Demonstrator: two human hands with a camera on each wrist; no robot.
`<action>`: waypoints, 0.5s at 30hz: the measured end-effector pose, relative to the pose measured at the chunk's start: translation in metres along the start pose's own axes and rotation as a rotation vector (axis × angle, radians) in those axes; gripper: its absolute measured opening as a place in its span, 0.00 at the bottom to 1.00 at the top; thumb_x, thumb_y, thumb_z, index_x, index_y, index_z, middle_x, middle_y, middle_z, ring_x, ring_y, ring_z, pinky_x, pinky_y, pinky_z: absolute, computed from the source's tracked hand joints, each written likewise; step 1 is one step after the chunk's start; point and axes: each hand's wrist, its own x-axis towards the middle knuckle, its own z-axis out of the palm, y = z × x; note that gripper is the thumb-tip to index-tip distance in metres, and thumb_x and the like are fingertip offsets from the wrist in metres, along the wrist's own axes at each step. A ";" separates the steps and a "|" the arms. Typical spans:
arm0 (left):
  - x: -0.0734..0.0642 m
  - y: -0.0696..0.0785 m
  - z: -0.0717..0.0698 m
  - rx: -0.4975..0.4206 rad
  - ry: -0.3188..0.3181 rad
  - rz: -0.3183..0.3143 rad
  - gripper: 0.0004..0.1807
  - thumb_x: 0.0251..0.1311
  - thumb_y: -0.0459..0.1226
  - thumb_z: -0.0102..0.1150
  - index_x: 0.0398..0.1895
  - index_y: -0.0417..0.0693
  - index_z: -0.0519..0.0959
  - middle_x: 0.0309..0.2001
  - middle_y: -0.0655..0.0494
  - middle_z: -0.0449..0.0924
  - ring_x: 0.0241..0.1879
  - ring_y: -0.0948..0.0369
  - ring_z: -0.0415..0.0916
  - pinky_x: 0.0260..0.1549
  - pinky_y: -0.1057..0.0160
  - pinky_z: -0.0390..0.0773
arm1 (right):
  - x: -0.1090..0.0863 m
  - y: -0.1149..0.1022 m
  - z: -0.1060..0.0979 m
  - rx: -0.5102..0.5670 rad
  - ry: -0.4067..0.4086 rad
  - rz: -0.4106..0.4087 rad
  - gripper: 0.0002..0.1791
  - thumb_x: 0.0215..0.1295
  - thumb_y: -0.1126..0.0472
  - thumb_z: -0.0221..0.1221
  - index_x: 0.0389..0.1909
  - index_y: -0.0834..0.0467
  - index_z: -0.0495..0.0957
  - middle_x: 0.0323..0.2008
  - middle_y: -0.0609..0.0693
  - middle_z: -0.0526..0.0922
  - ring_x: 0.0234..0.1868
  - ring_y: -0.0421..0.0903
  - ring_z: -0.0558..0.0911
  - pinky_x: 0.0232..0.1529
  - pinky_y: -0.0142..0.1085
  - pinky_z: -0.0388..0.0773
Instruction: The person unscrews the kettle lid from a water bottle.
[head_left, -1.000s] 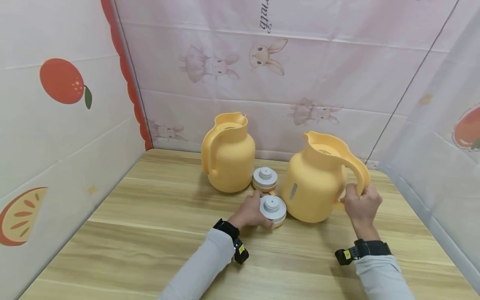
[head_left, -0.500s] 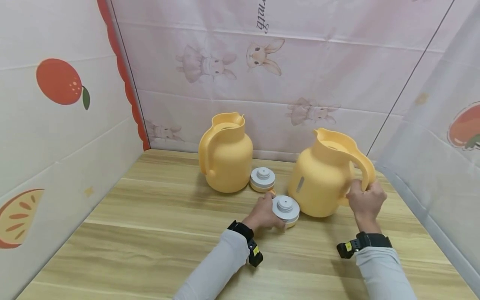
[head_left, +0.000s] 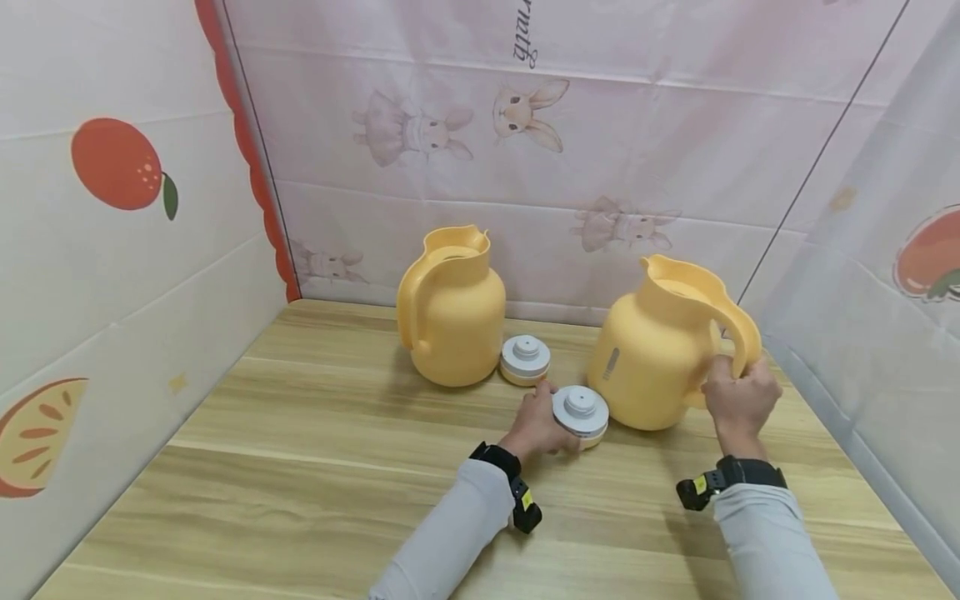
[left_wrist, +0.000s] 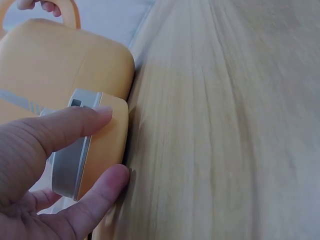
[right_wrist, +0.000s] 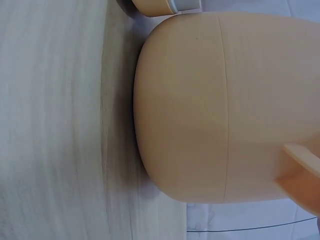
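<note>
My right hand (head_left: 741, 398) grips the handle of a yellow jug (head_left: 648, 358), whose open mouth has its spout turned to the back left. With thumb and fingers, my left hand (head_left: 542, 425) holds a round lid (head_left: 581, 410) by its side, just left of that jug. The lid has a grey stepped top and a yellow base; in the left wrist view the thumb lies across its edge (left_wrist: 107, 127). The right wrist view shows the jug body (right_wrist: 200, 110) low along the wood. Part of the left fingers is hidden behind the lid.
A second yellow jug (head_left: 459, 321) without a lid stands at the back, handle to the left. Beside it lies another grey-and-yellow lid (head_left: 525, 360). The wooden table (head_left: 300, 467) meets printed cloth walls (head_left: 450, 183) at the back and sides.
The right hand has shifted the gripped jug to the right and slightly back. My left hand has moved right with its lid. The second jug and other lid stay beside each other.
</note>
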 end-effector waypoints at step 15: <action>0.014 -0.002 0.011 -0.024 0.063 0.008 0.47 0.26 0.34 0.80 0.56 0.49 0.63 0.45 0.50 0.67 0.49 0.54 0.66 0.50 0.56 0.67 | 0.007 0.015 0.008 -0.088 0.019 0.026 0.06 0.51 0.67 0.50 0.19 0.58 0.64 0.12 0.52 0.64 0.10 0.37 0.59 0.12 0.25 0.53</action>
